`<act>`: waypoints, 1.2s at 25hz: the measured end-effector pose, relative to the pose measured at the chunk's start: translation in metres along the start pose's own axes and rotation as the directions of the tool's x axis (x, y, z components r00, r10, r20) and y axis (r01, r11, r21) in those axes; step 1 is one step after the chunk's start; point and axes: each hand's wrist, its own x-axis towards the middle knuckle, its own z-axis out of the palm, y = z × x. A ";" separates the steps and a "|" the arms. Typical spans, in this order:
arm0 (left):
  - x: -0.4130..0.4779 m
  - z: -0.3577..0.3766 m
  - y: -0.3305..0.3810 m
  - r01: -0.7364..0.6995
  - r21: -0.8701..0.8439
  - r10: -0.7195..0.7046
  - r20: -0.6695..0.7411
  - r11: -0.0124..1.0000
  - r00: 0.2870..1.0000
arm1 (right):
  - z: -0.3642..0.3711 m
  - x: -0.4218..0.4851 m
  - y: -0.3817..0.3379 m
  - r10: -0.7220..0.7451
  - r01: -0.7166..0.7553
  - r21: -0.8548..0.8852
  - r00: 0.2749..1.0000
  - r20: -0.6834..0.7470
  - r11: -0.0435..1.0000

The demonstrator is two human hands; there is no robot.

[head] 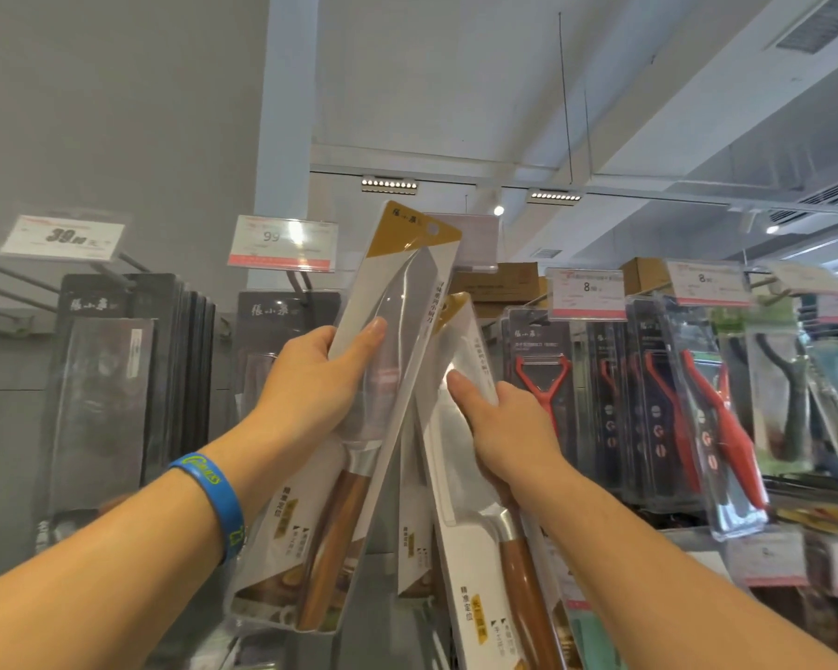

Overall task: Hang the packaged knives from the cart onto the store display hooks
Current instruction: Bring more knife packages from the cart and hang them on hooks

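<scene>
My left hand (318, 374) grips a packaged knife (397, 302) with a wooden handle and a gold-topped white card. It is tilted, and its hang hole is up near a clear price tag holder (475, 246). My right hand (506, 427) holds a second, matching packaged knife (475, 548) lower and to the right, thumb on its front. A third white pack edge (414, 539) shows between the two. The hook itself is hidden behind the raised pack.
Black boxed knives (117, 379) hang at left under price tags 39 (64, 236) and 99 (284, 244). Red peelers in clear packs (697, 403) hang at right under tags marked 8. Cardboard boxes (504, 282) sit on top of the rack.
</scene>
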 end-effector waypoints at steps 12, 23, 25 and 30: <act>0.004 -0.017 -0.011 -0.009 0.006 0.009 -0.044 1.000 0.999 | 0.012 0.001 0.001 0.097 -0.099 0.105 0.995 0.027 0.990; -0.001 0.014 -0.019 0.003 -0.046 -0.002 0.019 0.999 1.000 | 0.024 0.035 -0.003 0.211 -0.188 -0.186 0.971 0.114 0.965; -0.004 0.016 -0.018 0.022 -0.065 -0.020 0.032 0.998 0.999 | 0.024 0.037 -0.003 0.234 -0.193 -0.297 0.966 0.109 0.935; -0.015 0.018 -0.019 0.079 -0.119 -0.073 0.054 0.990 0.996 | 0.012 -0.004 0.000 -0.121 0.060 -0.252 0.964 -0.235 0.966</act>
